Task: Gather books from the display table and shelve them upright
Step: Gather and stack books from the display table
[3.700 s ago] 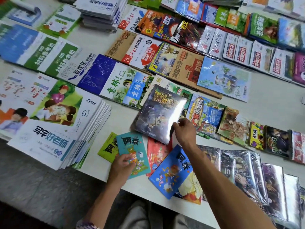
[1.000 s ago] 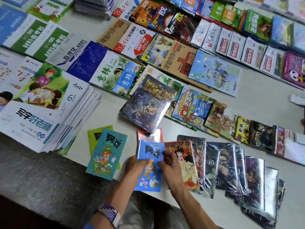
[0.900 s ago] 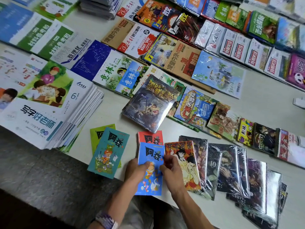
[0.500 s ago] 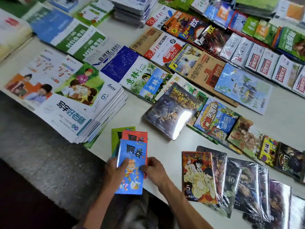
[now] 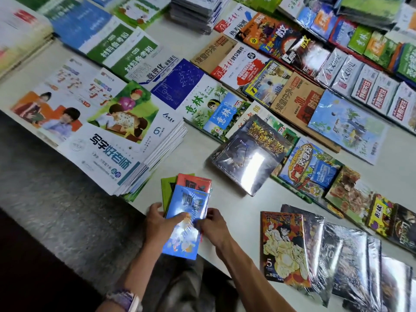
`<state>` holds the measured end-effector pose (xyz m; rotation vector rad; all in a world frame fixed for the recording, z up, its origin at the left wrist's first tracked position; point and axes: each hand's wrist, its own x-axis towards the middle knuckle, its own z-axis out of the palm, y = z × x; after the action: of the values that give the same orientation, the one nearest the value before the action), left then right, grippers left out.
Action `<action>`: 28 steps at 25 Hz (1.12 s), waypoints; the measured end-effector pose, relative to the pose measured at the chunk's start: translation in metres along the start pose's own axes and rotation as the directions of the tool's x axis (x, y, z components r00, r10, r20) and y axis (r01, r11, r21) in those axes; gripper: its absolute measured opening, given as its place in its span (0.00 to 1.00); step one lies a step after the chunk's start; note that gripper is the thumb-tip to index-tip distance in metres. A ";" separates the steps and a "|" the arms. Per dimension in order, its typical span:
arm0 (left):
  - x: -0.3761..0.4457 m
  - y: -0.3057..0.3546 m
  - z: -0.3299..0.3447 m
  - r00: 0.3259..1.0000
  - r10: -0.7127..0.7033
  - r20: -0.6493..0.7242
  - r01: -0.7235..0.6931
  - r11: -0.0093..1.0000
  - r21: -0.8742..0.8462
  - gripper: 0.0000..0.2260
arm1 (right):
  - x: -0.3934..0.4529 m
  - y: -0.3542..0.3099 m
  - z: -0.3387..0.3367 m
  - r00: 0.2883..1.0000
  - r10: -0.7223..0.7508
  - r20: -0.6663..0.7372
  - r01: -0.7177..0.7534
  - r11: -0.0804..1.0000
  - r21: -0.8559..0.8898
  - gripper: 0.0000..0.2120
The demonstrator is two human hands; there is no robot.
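At the near edge of the white display table, both hands hold a small fanned stack of thin comic booklets. The blue booklet lies on top and overhangs the table edge, with a red booklet and a green booklet showing from beneath at its far end. The left hand grips the stack's left side, thumb lying across the blue cover; the right hand pinches its right edge with curled fingers. To the right, a row of shrink-wrapped manga volumes overlaps along the near edge. To the far left sits a stack of white workbooks, and a large dark wrapped book lies farther in.
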<state>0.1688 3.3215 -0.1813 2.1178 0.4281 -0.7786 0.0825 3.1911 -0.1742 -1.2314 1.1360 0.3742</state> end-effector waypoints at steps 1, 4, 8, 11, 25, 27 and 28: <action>0.000 0.001 -0.001 0.997 -0.067 0.035 0.070 0.992 -0.102 0.26 | 0.000 -0.001 -0.002 1.000 0.017 0.004 -0.017 1.000 -0.012 0.14; -0.011 -0.003 0.004 0.974 -0.132 0.185 0.181 0.943 -0.279 0.12 | -0.009 -0.004 -0.011 0.996 0.060 0.062 -0.058 0.997 -0.042 0.13; -0.030 -0.004 0.005 0.956 0.112 0.272 0.002 0.922 -0.388 0.12 | -0.021 0.002 -0.023 0.991 -0.105 0.084 0.098 0.992 0.080 0.22; -0.032 0.013 0.000 0.901 0.363 0.237 -0.263 0.893 -0.366 0.17 | -0.026 0.000 -0.030 0.922 -0.388 -0.008 0.385 0.913 0.132 0.29; -0.026 0.024 0.016 0.837 0.484 0.254 -0.470 0.875 -0.117 0.19 | -0.019 0.005 -0.042 0.786 -0.613 0.084 0.618 0.779 -0.103 0.20; -0.027 0.027 0.017 0.865 0.427 0.264 -0.391 0.903 -0.180 0.20 | -0.021 0.004 -0.045 0.853 -0.519 0.056 0.517 0.854 0.057 0.18; -0.029 0.030 0.018 0.867 0.414 0.277 -0.368 0.907 -0.203 0.19 | -0.023 0.005 -0.046 0.887 -0.460 0.034 0.451 0.880 0.149 0.16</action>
<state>0.1563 3.2885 -0.1534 1.8169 -0.1179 -0.7974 0.0465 3.1597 -0.1530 -1.3079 0.7647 -0.0214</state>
